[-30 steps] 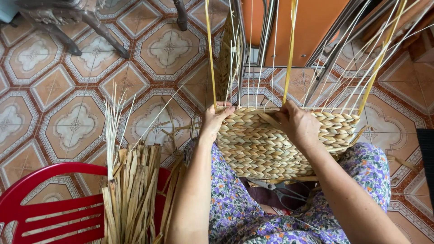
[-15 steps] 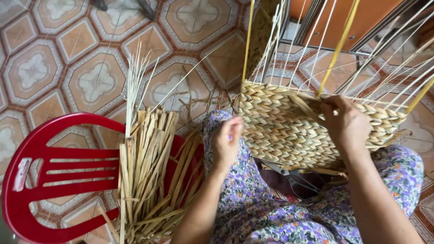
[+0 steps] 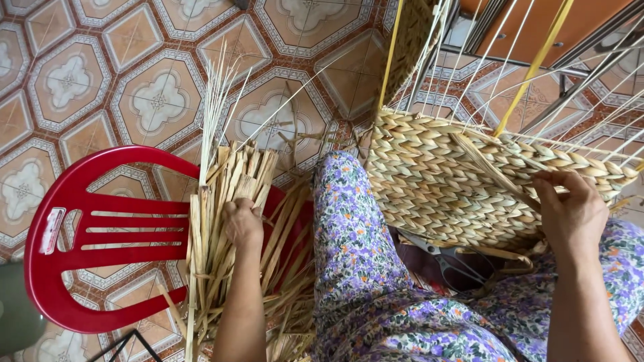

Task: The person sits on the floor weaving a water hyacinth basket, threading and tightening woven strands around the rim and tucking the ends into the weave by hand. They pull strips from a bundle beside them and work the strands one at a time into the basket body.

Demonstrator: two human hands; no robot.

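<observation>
Left hand [image 3: 243, 222] curled down onto the straw bundle [image 3: 228, 221], fingers closed among the strands. Bundle lies on the red chair [image 3: 87, 234], left of the knee. Right hand [image 3: 570, 211] grips the basket [image 3: 456, 174] rim on the lap. Scissors [image 3: 446, 258] under the basket. Patterned tile floor [image 3: 100, 80].

A small, pale rectangular sticker [image 3: 51, 230] is sitting on the red plastic chair's [image 3: 100, 201] rim, at left.

A home floor used as a weaving spot, patterned ceramic floor tiles [image 3: 154, 100], red plastic chair [image 3: 100, 234] piled with dried reed strips [image 3: 221, 248] (loose, uncut), half-woven basket [image 3: 443, 181] on a lap.
</observation>
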